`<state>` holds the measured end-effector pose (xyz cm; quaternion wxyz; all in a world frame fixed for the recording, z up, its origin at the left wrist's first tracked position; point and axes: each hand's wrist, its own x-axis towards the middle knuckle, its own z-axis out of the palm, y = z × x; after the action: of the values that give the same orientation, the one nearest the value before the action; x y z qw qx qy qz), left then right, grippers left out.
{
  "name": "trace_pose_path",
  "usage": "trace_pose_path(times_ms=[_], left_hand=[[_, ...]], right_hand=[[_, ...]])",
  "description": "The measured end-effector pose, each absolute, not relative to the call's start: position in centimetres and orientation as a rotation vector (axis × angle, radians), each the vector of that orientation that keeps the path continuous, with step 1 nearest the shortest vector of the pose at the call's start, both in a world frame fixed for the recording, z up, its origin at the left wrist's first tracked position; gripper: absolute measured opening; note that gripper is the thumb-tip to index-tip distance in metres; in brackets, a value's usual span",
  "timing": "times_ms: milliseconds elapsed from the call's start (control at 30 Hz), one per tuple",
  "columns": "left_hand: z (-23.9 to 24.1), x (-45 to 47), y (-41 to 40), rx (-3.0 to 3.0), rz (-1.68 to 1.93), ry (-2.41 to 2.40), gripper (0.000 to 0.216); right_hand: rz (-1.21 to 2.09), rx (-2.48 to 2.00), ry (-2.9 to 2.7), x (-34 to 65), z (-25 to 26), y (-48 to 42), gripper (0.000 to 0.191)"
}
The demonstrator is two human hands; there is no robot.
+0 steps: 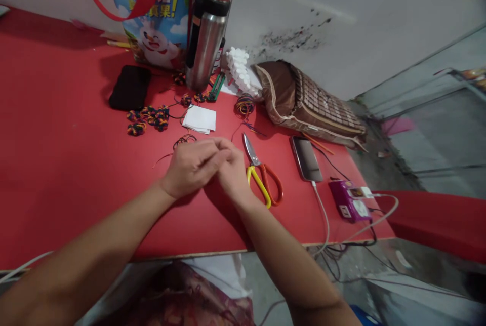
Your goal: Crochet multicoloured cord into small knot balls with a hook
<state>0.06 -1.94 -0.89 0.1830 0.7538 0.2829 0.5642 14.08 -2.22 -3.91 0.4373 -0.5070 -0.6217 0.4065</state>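
My left hand (192,166) and my right hand (231,166) meet over the red table (76,174), fingers curled and pressed together. Anything between them is hidden. Just beyond my left hand lies a loose coil of dark, thin cord (185,139), one end trailing left. Right beside my right hand are scissors (261,170) with one yellow and one orange handle, blades pointing away. Farther back sit a folded white paper (200,119), a wound bundle of multicoloured cord (245,105) and several knotted black, orange and red cord pieces (157,117).
A black phone-like object (130,87), a printed bag (159,27) and a steel flask (207,47) stand toward the back. A brown beaded cushion (311,103) leans at the wall. Rightward are a charging phone (307,158), a purple power block (349,200) and cables.
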Motion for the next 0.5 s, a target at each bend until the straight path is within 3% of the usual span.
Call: trace_pose_path(times_ms=[233, 433, 500], left_hand=[[0.6, -3.0, 1.5, 1.177, 1.678, 0.814, 0.059], [0.4, -3.9, 3.3, 0.965, 1.716, 0.807, 0.05], [0.2, -4.1, 3.3, 0.964, 1.621, 0.776, 0.051]], right_hand=[[0.653, -1.572, -1.973, 14.6, -1.2, -3.2, 0.049], [0.662, -1.616, -2.126, 14.0, -1.1, -3.4, 0.011], [0.716, -1.537, -1.991, 14.5, -1.6, -3.0, 0.009]])
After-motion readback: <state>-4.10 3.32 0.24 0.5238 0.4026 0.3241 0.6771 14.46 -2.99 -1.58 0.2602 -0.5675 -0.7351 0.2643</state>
